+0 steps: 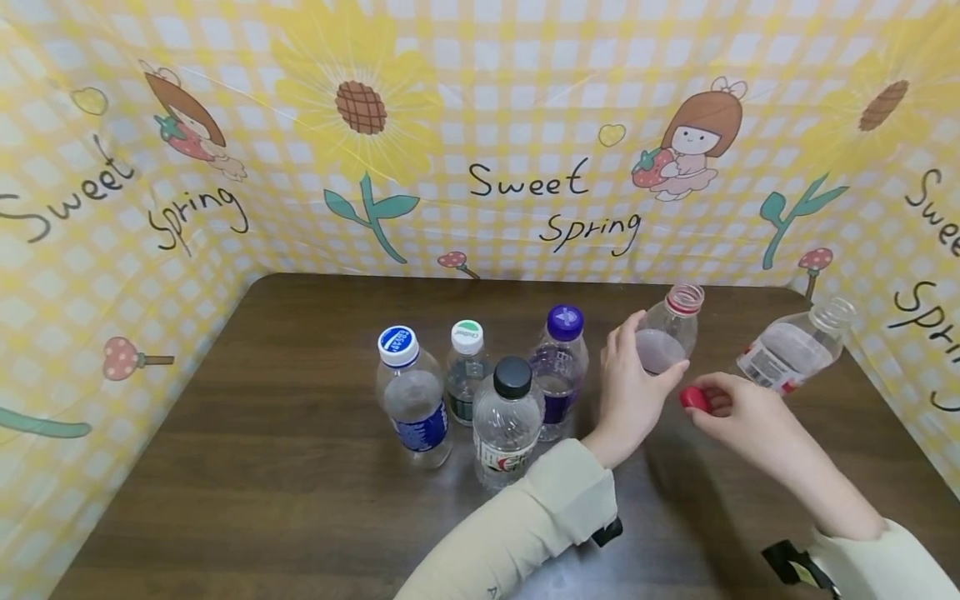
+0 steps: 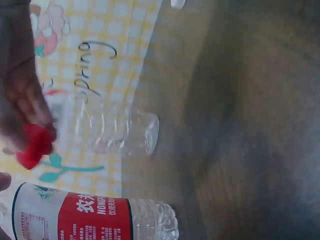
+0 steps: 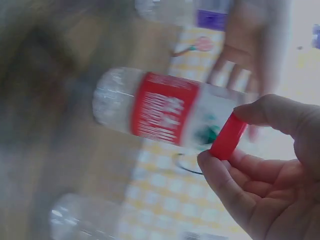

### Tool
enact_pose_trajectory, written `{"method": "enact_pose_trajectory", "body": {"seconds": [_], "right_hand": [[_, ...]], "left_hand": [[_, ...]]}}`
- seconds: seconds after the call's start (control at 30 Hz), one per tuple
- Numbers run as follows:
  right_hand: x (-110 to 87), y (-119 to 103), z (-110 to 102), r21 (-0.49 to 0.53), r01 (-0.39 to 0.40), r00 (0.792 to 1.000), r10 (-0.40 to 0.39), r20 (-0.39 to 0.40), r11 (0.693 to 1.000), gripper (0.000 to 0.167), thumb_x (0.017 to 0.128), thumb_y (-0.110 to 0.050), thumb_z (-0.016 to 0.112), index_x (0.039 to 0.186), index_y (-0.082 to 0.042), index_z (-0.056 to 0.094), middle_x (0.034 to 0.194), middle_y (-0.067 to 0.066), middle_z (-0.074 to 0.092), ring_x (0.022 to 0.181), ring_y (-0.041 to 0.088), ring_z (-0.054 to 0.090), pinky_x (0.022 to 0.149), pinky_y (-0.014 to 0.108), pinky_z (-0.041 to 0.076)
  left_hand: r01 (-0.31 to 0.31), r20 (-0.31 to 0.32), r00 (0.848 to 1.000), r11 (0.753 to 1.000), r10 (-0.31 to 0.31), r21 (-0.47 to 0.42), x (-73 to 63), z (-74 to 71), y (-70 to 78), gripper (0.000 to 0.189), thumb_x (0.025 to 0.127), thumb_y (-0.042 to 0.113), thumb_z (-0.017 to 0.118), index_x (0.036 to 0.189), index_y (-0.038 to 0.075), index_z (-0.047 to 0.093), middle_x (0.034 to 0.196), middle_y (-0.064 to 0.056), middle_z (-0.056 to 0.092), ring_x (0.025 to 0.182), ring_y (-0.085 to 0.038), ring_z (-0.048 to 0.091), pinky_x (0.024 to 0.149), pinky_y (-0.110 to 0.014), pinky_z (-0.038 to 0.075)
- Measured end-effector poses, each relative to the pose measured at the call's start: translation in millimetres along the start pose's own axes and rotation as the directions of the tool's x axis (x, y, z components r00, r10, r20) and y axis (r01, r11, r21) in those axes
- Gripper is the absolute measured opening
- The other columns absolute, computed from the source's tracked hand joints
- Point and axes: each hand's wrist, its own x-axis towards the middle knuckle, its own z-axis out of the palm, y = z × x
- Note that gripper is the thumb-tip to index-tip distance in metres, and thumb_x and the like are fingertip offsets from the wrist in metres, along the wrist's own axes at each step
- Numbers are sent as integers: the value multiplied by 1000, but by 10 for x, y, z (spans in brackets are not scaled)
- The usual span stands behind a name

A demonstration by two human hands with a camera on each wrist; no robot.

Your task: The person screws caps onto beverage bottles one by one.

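My left hand (image 1: 630, 396) grips a clear plastic bottle (image 1: 663, 333) standing uncapped on the table, a red ring around its neck. That bottle's red-and-white label (image 3: 165, 107) shows in the right wrist view. Between thumb and fingers my right hand (image 1: 742, 408) pinches a red bottle cap (image 1: 693, 399), held beside the bottle and apart from its mouth. Just beyond the right hand stands another uncapped clear bottle (image 1: 798, 350), partly hidden by that hand. In the left wrist view the red cap (image 2: 37, 145) looks blurred.
Left of my hands stand several capped bottles: one with a blue-and-white cap (image 1: 412, 400), one with a white-and-green cap (image 1: 467, 367), one with a black cap (image 1: 510, 425) and one with a purple cap (image 1: 558, 367). Yellow checked cloth (image 1: 487, 125) walls the dark wooden table (image 1: 262, 467).
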Motion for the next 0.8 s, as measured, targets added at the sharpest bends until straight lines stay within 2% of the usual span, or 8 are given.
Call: {"method": "enact_pose_trajectory", "body": {"seconds": [0.17,0.23,0.33,0.4,0.47,0.67,0.7,0.8], "right_hand": [[-171,-70,-221,-4,10,998,-11,-57,1000,39,83,-19,72,112,6,61,94,20,70,80,21,69,62,19,54],[-226,-104,-297,-22,18,994,-21,-106,1000,38,84,-22,72,112,3,62,94,17,72,76,9,68,60,12,48],[-287,-158,-397,-20,35,985,-38,-169,999,37,85,-25,72,112,-1,63,93,15,72,70,-11,59,57,9,44],[-316,-196,-447,-8,53,976,-54,-211,999,34,85,-25,72,111,-4,63,94,13,72,69,-20,52,57,8,42],[-328,-245,-482,14,79,968,-73,-240,997,33,86,-25,72,111,-6,64,95,12,71,70,-21,52,57,6,41],[-324,-391,-509,60,191,938,-164,-305,980,31,81,-19,76,109,-9,66,88,-27,60,73,-19,55,58,3,43],[-317,-414,-505,51,223,930,-196,-312,974,32,80,-17,78,108,-9,67,87,-30,57,74,-19,55,59,3,44],[-295,-475,-498,-10,326,896,-313,-314,945,37,73,-11,82,108,-13,68,90,-22,60,77,-17,56,64,1,42]], "left_hand": [[-20,56,998,1000,22,-23,-132,-90,-12,72,77,25,80,138,23,43,135,-1,51,122,-15,47,98,-28,44],[-24,72,997,999,26,-28,-179,-140,-17,72,77,25,80,139,22,42,135,0,51,123,-14,47,99,-28,44],[-18,102,994,999,22,-41,-249,-221,-27,72,78,25,80,140,23,42,136,0,51,124,-13,48,102,-29,44],[-9,130,991,999,16,-52,-297,-275,-35,73,78,24,79,140,22,42,137,0,50,125,-12,48,103,-29,44],[1,158,987,998,9,-61,-346,-340,-48,73,78,23,79,140,23,41,137,1,49,125,-11,48,104,-30,44],[-30,236,971,999,38,-35,-487,-543,-82,74,78,23,79,141,25,41,136,1,51,124,-13,50,104,-32,44],[-37,247,968,999,43,-29,-508,-577,-88,75,77,24,79,141,25,41,136,1,51,124,-13,50,104,-32,44],[-38,274,961,999,43,-24,-566,-675,-110,76,76,24,80,141,26,41,136,2,52,123,-12,50,104,-31,44]]}}
